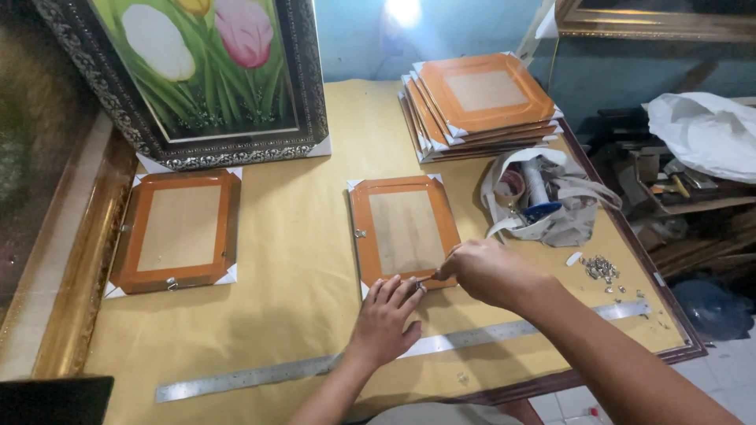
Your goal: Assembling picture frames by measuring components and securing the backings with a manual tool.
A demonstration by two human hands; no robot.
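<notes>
Picture frame (404, 230) — under both hands (441, 291)

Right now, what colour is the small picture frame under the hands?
Orange-brown, with white corner pieces: the small wooden picture frame shows best in the head view.

Lighting: bright, even; white glare patch on the far blue wall (403, 11). Shadows: soft, under the hands. Focus: sharp at centre, slight wide-angle stretch at edges; near-left corner dark.

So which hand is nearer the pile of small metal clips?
Right. The right hand works at the middle frame's bottom edge, left of the clips. The left hand lies farther left, nearer the ruler.
</notes>
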